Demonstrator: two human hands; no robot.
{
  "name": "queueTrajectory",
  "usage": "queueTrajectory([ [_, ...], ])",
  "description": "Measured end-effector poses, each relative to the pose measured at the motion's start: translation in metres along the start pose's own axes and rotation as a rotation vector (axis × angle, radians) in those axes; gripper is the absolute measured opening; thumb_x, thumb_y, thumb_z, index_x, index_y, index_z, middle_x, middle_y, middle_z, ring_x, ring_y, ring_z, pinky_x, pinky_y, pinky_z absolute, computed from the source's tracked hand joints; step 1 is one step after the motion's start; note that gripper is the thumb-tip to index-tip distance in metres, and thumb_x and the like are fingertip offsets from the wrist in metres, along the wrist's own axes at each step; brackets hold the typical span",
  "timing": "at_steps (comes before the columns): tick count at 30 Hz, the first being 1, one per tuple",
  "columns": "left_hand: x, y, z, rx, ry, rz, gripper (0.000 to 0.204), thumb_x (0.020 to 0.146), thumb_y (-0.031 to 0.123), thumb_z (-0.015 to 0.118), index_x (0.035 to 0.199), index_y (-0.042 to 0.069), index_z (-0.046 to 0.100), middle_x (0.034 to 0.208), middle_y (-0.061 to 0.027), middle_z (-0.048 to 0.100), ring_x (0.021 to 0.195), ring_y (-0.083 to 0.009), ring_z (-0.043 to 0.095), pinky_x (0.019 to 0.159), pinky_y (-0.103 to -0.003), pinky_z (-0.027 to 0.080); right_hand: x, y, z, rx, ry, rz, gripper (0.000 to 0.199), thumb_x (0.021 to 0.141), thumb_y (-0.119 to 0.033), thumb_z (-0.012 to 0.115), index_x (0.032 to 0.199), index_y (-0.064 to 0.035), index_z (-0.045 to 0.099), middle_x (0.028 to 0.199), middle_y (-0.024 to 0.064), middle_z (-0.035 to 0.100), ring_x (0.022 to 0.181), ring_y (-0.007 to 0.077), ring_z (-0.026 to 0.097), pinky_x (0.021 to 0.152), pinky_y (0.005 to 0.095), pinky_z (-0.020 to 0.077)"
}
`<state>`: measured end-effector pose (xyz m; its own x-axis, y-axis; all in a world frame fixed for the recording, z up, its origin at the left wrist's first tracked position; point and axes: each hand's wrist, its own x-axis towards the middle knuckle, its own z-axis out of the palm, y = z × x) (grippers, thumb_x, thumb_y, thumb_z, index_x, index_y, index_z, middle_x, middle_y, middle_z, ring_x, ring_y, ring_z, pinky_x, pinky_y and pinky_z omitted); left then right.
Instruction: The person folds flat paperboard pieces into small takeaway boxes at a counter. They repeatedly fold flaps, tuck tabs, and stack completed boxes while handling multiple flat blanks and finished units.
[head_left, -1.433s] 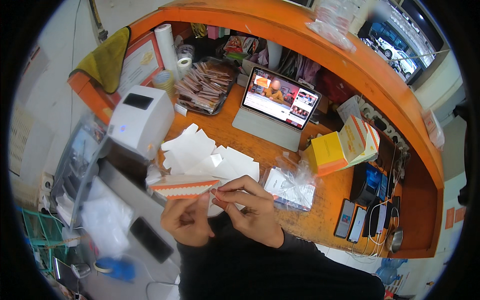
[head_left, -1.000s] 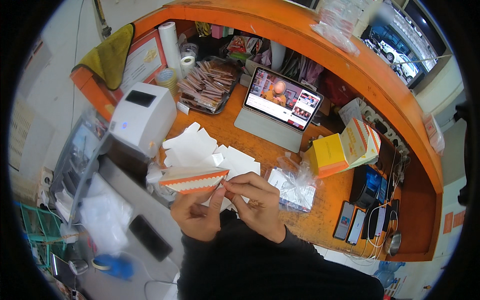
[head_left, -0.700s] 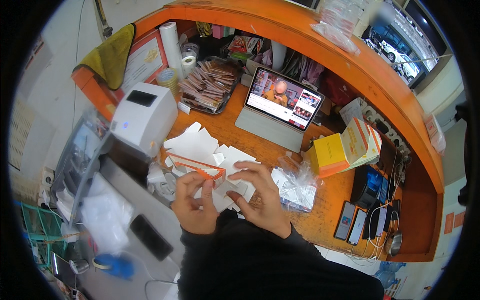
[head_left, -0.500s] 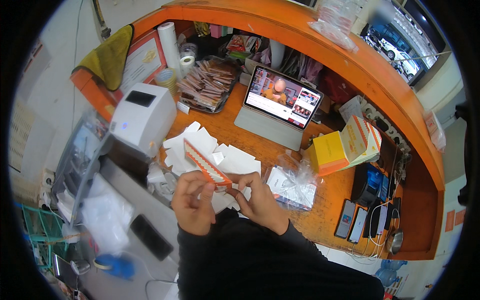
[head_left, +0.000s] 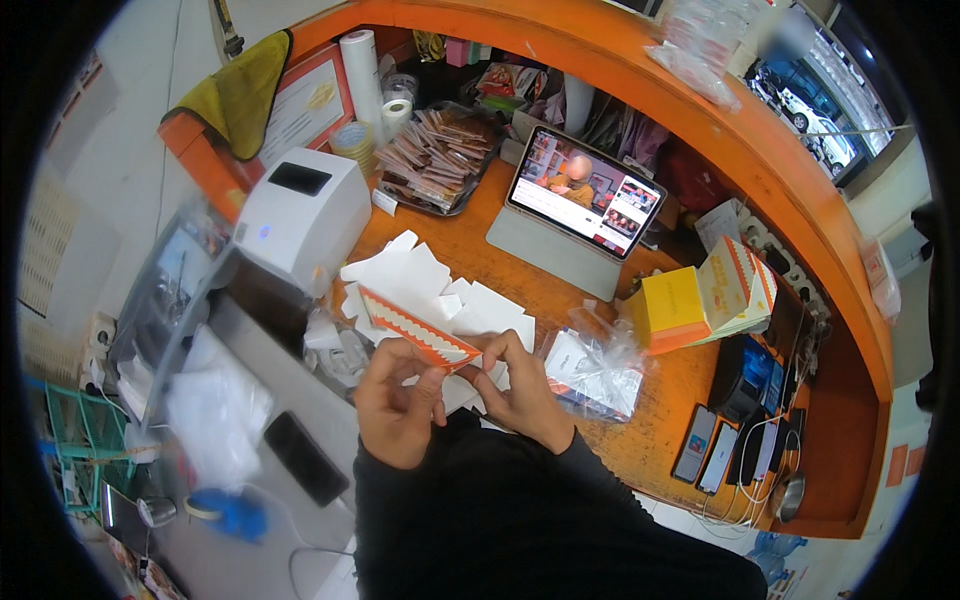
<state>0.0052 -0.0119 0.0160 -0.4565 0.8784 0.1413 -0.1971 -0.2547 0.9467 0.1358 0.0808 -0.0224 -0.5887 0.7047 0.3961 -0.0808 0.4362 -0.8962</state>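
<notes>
Carton (head_left: 416, 330), just one, is held by left hand (head_left: 398, 412) and right hand (head_left: 526, 398).

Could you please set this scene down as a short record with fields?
Left hand: the left hand holds the orange-and-cream folded card
Right hand: the right hand has its fingers at the card's near end; its grip is partly hidden
Beyond the hands: white card pieces, lying on the wooden desk
Left: white printer
Far side: tablet, propped up with its screen lit
Right: yellow box, flap raised
</notes>
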Motion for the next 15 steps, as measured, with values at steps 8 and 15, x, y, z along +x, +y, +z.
queueTrajectory([
  [8,0.001,0.001,0.004,0.120,0.046,0.078,0.026,0.086,0.001,0.070,0.107,-0.002,0.054,0.098,-0.0105,0.063,0.079,-0.0135,0.059,0.052,-0.023,0.049,-0.007,0.002,-0.004,-0.220,0.054,-0.171,0.013,0.083,0.011,0.059,0.089,0.0003,0.054,0.095,0.0168,0.067,0.084,0.0282,0.067,0.075,0.0316,0.0531],
  [15,0.007,0.014,-0.006,1.082,0.112,0.552,0.071,0.063,0.015,0.090,0.122,0.002,0.053,0.104,-0.0143,0.058,0.088,-0.0278,0.061,0.081,-0.034,0.050,0.003,-0.007,-0.019,0.259,0.320,0.171,0.024,0.093,0.006,0.056,0.116,0.0019,0.063,0.101,0.0087,0.069,0.085,0.0088,0.063,0.072,0.0213,0.0490],
])
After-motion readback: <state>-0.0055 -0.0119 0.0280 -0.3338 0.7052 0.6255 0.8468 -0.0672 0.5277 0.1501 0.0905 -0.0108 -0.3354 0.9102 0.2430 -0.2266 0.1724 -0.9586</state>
